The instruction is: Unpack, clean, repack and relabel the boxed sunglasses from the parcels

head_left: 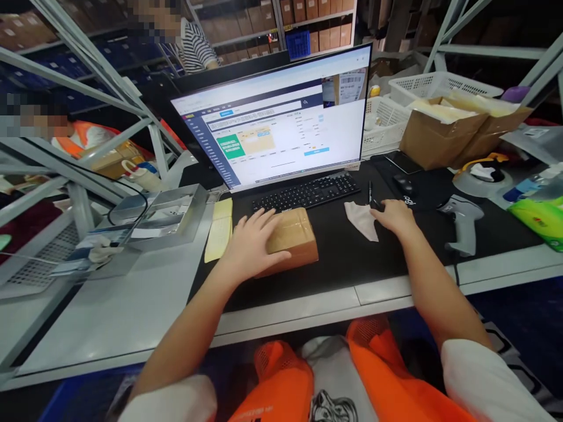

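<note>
A small brown taped cardboard parcel [295, 239] lies on the black desk mat [352, 258] just in front of the keyboard [308, 191]. My left hand [251, 241] rests on the parcel's left side, fingers spread over its top and thumb along its near edge. My right hand [394, 218] lies on the mat to the right, fingers curled at the edge of a white slip of paper [361, 219] and beside a black pen [370, 196]. What the right fingers hold, if anything, is hidden.
A monitor [281, 117] stands behind the keyboard. A barcode scanner [461, 223], a mouse [403, 184], an open cardboard box [444, 132] and white baskets [440, 87] are to the right. Yellow labels [220, 231] and a metal tray [171, 214] lie left. Other people sit beyond the shelving.
</note>
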Motion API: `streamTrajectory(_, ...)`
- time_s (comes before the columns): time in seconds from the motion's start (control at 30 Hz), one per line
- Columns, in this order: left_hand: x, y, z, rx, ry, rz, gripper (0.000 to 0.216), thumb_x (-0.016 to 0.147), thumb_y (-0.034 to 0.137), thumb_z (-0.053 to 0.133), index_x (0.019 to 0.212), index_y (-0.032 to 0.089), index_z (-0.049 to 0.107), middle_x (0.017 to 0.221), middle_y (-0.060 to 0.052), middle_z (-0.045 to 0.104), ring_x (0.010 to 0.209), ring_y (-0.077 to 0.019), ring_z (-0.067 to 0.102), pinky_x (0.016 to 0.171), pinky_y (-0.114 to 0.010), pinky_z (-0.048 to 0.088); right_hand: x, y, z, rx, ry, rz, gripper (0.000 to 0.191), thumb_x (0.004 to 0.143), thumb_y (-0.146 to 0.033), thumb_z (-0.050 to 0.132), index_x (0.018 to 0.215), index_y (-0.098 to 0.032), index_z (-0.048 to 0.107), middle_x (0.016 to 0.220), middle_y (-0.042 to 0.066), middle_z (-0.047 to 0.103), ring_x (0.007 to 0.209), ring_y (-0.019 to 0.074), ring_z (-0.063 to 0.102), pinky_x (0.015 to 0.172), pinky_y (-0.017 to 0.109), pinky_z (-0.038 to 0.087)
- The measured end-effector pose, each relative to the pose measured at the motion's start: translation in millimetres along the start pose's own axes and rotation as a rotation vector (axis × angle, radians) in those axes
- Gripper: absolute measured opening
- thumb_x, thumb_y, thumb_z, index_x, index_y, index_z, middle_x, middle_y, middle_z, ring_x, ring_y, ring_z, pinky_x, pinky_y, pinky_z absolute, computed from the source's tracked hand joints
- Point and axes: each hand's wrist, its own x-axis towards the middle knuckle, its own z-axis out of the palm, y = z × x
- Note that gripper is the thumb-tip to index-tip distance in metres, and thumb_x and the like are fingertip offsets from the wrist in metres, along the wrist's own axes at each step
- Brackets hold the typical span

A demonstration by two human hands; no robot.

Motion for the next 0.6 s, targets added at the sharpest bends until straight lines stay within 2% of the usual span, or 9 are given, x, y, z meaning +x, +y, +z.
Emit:
streamTrajectory(0.07, 26, 8, -6, 0.081, -0.139, 0.027, 0.098, 0.076, 0.064, 0.075, 0.158, 0.023, 0.04, 0.165, -0.018, 0.038, 0.152, -0.045, 0.034, 0.123, -0.067, 0.022, 6, 13, 0, -0.057, -0.074, 0.135, 0.056, 0.079, -0.05, 0.075, 0.117, -0.008, 0.074, 0.127, 0.026, 0.067, 0.124, 0.0442, 0.058, 0.101, 0.06, 0.048)
streamTrajectory(0.17, 54, 0, -14, -0.009, -0.336, 0.09, 0.112, 0.07, 0.057, 0.079, 0.164, 0.021, 0.028, 0.16, -0.019, 0.045, 0.142, -0.0406, 0.049, 0.118, -0.054, 0.038, 0, 16, 2, -0.049, -0.054, 0.151, 0.037, 0.08, -0.037, 0.073, 0.105, -0.01, 0.076, 0.121, 0.024, 0.068, 0.12, 0.0401, 0.06, 0.1, 0.055, 0.049)
streamTrajectory(0.27, 52, -19, -26, -0.136, -0.449, 0.202, 0.12, 0.062, 0.044, 0.084, 0.165, 0.027, 0.025, 0.163, -0.012, 0.043, 0.145, -0.0345, 0.049, 0.119, -0.042, 0.04, -5, 13, 0, -0.011, -0.001, 0.151, 0.022, 0.078, -0.026, 0.07, 0.094, -0.012, 0.076, 0.113, 0.022, 0.071, 0.114, 0.0369, 0.063, 0.097, 0.049, 0.05)
streamTrajectory(0.33, 34, -24, -31, -0.151, -0.49, 0.255, 0.115, 0.061, 0.037, 0.086, 0.162, 0.034, 0.031, 0.166, -0.008, 0.039, 0.15, -0.0345, 0.043, 0.122, -0.044, 0.036, -4, 12, -5, 0.024, 0.042, 0.163, 0.022, 0.079, -0.024, 0.067, 0.095, -0.012, 0.075, 0.107, 0.021, 0.072, 0.106, 0.035, 0.066, 0.093, 0.046, 0.051)
streamTrajectory(0.4, 9, -17, -30, -0.125, -0.483, 0.252, 0.106, 0.065, 0.036, 0.084, 0.16, 0.037, 0.036, 0.169, -0.009, 0.033, 0.155, -0.0373, 0.033, 0.125, -0.053, 0.03, -3, 11, -9, 0.056, 0.096, 0.163, 0.028, 0.083, -0.025, 0.062, 0.106, -0.011, 0.071, 0.104, 0.019, 0.072, 0.1, 0.0316, 0.067, 0.091, 0.042, 0.051)
streamTrajectory(0.47, -16, 0, -22, -0.09, -0.405, 0.205, 0.1, 0.072, 0.043, 0.082, 0.16, 0.032, 0.036, 0.171, -0.013, 0.025, 0.159, -0.0415, 0.02, 0.125, -0.064, 0.022, -6, 5, -12, 0.147, 0.175, 0.083, 0.036, 0.088, -0.027, 0.057, 0.119, -0.012, 0.066, 0.102, 0.016, 0.073, 0.094, 0.0277, 0.068, 0.089, 0.039, 0.051)
streamTrajectory(0.53, -37, 23, -7, -0.05, -0.276, 0.128, 0.096, 0.078, 0.054, 0.077, 0.16, 0.024, 0.038, 0.171, -0.017, 0.023, 0.159, -0.0454, 0.014, 0.123, -0.072, 0.017, -17, -10, -13, 0.286, 0.25, -0.118, 0.04, 0.092, -0.029, 0.053, 0.128, -0.013, 0.063, 0.105, 0.014, 0.073, 0.092, 0.0254, 0.068, 0.088, 0.037, 0.052)
streamTrajectory(0.6, -51, 43, 11, -0.007, -0.127, 0.023, 0.087, 0.085, 0.06, 0.069, 0.156, 0.017, 0.043, 0.169, -0.02, 0.028, 0.158, -0.0472, 0.016, 0.121, -0.075, 0.016, -39, -32, -12, 0.379, 0.269, -0.396, 0.041, 0.096, -0.031, 0.05, 0.132, -0.016, 0.064, 0.111, 0.013, 0.073, 0.095, 0.0253, 0.069, 0.09, 0.038, 0.053)
